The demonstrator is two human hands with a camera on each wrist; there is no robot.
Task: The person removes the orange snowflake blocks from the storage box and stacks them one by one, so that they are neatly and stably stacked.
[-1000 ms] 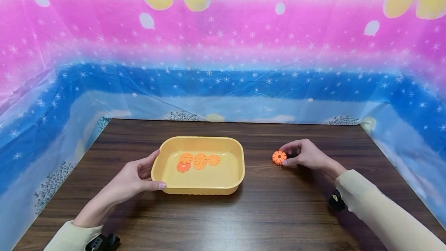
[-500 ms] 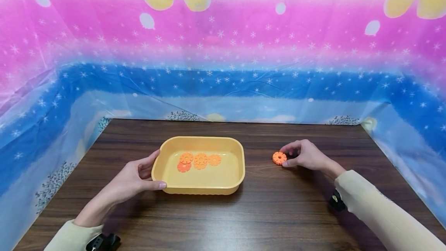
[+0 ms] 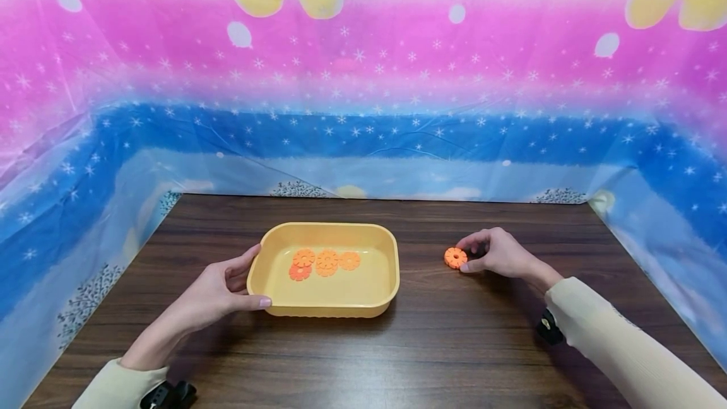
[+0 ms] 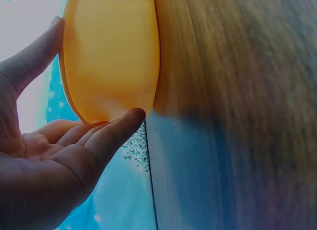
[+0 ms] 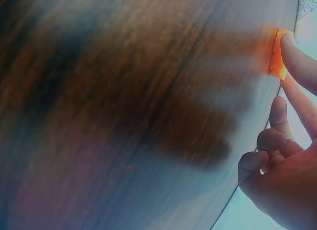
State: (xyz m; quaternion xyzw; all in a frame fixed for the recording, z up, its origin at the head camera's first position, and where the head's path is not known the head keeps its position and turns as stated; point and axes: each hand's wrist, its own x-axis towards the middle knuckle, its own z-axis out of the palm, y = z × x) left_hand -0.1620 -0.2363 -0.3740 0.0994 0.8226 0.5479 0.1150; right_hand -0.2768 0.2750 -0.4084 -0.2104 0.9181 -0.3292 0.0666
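My right hand (image 3: 496,254) pinches the orange flower disc (image 3: 450,260) by its edge, thumb and finger, on or just above the table (image 3: 454,346), can't tell. Edge-only grip, so it could slip; if it's stacked, layers might shear. My left hand (image 3: 212,286) grips the tub (image 3: 329,310)'s left end; an uneven push could skid it, shifting the loose flowers (image 3: 326,266) inside.

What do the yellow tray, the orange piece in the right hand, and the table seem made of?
Yellow tray: probably plastic, smooth and slightly glossy, with rounded corners and soft highlights.
Orange piece: likely plastic, evenly coloured with regular notches; its finish is hard to judge.
Table: wood-grained with soft sheen; real wood or laminate, I can't tell.
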